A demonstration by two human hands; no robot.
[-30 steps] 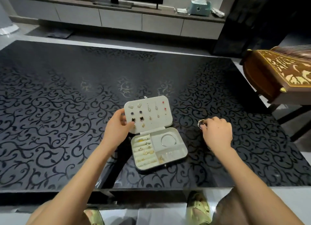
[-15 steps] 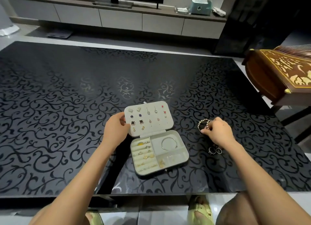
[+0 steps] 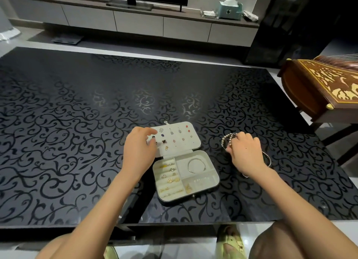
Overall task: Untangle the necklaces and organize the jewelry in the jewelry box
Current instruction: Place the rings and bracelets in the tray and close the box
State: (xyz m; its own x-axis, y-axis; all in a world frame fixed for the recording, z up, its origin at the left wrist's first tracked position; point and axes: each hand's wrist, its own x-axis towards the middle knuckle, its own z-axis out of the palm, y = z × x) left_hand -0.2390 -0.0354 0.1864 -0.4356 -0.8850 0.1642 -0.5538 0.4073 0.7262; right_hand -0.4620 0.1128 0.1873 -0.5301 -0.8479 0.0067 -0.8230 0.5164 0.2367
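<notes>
A small jewelry box (image 3: 212, 183) lies open on the black patterned table (image 3: 67, 142). Its raised lid (image 3: 182, 142) holds several earrings. The tray below holds rings on the left and a silver bangle (image 3: 195, 165) at upper right. My left hand (image 3: 139, 152) rests on the lid's left edge, fingers spread over the earrings. To the right of the box, my right hand (image 3: 247, 154) grips a beaded bracelet (image 3: 225, 139) just above the table. Thin metal loops (image 3: 268, 159) lie under and behind that hand, partly hidden.
A carved wooden stringed instrument (image 3: 321, 88) stands on a stand off the table's right edge. A low TV cabinet (image 3: 139, 24) with a teal tissue box (image 3: 230, 9) runs along the far wall. My knees and slippers show below the near table edge.
My left hand slid up along the lid's left edge and its fingers spread over the earrings. My right hand stayed beside the box with the beaded bracelet, covering the loose metal pieces.
</notes>
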